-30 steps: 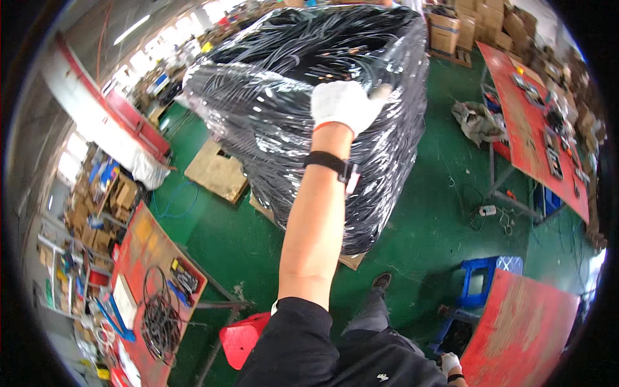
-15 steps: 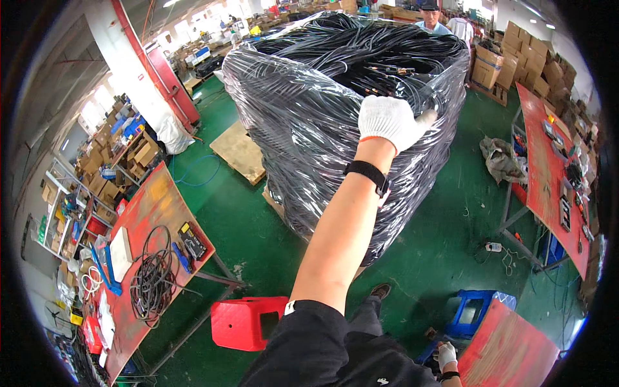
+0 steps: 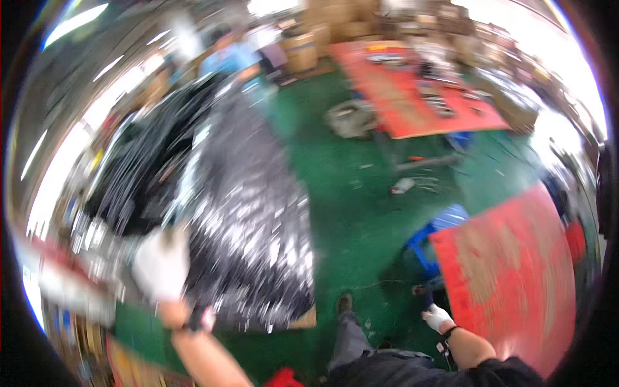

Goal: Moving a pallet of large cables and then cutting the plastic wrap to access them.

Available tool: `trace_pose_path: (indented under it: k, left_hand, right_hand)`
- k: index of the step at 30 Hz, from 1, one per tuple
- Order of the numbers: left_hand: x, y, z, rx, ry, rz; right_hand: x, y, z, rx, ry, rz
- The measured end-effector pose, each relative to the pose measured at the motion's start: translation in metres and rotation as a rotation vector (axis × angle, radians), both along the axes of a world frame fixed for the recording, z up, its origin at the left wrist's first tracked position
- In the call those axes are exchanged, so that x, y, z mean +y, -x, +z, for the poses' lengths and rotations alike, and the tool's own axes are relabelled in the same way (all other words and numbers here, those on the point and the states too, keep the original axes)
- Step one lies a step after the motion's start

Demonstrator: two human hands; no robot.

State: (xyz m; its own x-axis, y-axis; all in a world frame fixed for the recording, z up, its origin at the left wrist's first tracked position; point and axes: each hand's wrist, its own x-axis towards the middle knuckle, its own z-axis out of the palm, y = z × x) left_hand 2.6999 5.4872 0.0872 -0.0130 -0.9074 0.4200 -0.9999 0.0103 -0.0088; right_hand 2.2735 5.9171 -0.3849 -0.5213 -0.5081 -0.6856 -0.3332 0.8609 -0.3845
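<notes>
A tall bundle of black cables [image 3: 145, 171] stands at the left, wrapped in shiny clear plastic film [image 3: 248, 226]. My left hand [image 3: 161, 261], in a white knit glove, is at the near top edge of the wrapped bundle. Motion smears its fingers, so whether they grip the film cannot be made out. Low at the right, my gloved right hand [image 3: 437, 317] is closed beside the red tabletop's edge. A dark object [image 3: 423, 295] shows just past its fingers; its kind is unclear.
A worn red tabletop [image 3: 509, 277] is close at the right, with a blue stool [image 3: 425, 242] beside it. Farther off stands another red table [image 3: 400, 97] bearing tools. A person in light blue [image 3: 229, 61] is behind the bundle. A greyish sack [image 3: 351, 118] lies on the green floor.
The view has swung right, so the wrapped bundle and my left hand now appear farther left. The right-hand tables and more of my right forearm have come into view.
</notes>
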Motion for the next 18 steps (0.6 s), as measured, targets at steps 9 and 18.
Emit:
trace_pose_path:
  k: [9,18]
  left_hand:
    - [0.038,-0.027,0.001,-0.037,0.242,-0.235]
    - [0.019,-0.034,0.008,-0.06,0.192,-0.388]
  right_hand:
    - [-0.067,-0.026,-0.002,0.01,-0.225,-0.011]
    - [-0.271,0.002,-0.015,0.012,-0.054,0.319]
